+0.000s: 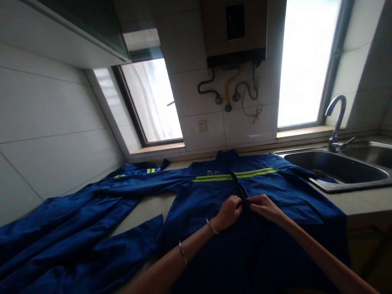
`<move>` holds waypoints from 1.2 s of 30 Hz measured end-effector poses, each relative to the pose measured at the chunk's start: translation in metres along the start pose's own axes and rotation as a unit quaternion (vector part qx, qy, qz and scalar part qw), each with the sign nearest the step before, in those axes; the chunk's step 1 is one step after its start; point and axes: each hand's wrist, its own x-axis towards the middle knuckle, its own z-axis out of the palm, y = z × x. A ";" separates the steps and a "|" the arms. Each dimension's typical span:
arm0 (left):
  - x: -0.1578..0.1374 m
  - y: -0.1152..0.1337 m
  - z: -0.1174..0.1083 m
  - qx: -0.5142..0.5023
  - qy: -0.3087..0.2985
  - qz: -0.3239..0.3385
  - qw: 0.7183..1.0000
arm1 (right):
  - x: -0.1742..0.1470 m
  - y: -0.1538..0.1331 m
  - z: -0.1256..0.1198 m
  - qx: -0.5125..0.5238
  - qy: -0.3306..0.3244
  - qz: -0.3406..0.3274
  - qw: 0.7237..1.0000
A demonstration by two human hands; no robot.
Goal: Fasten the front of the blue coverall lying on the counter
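Note:
A blue work jacket (202, 204) with yellow-green stripes across the chest lies spread on the counter, collar toward the wall. At its front opening, my left hand (228, 212) pinches one edge of the placket. Close beside it, my right hand (265, 208) grips the same front edge between thumb and fingers. The fabric is lifted slightly where the two hands meet. Any button or zip there is too small and dark to make out. Two metal bangles circle my left forearm and wrist.
More blue clothing (76, 228) with a striped band lies along the left of the counter (159, 204). To the right is a steel sink (330, 167) with a tall faucet (337, 118); one jacket sleeve reaches its rim. A water heater (235, 32) hangs on the wall above.

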 end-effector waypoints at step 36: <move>0.001 -0.003 0.007 -0.294 0.065 -0.142 0.943 | -0.002 0.017 0.018 -0.176 0.100 -0.157 0.967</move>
